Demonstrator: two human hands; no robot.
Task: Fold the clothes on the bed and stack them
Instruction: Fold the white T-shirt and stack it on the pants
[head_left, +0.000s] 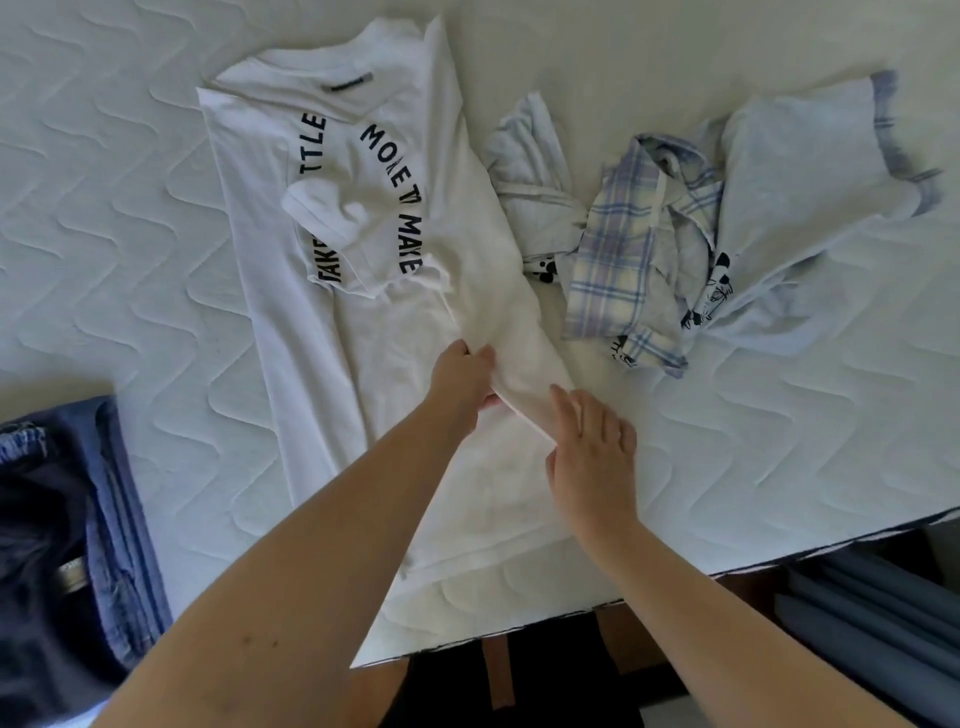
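Note:
A white T-shirt with black lettering lies spread lengthwise on the quilted white mattress, collar at the far end. One sleeve is folded in over the print. My left hand grips a raised fold along the shirt's right side. My right hand rests on the same fold just below, fingers fairly straight. To the right lies a crumpled heap: a blue-and-white plaid garment and a pale blue garment with a cartoon print.
A stack of folded dark blue and denim clothes sits at the mattress's near left corner. The bed's near edge runs diagonally at the lower right, with a dark floor and grey-blue things below it.

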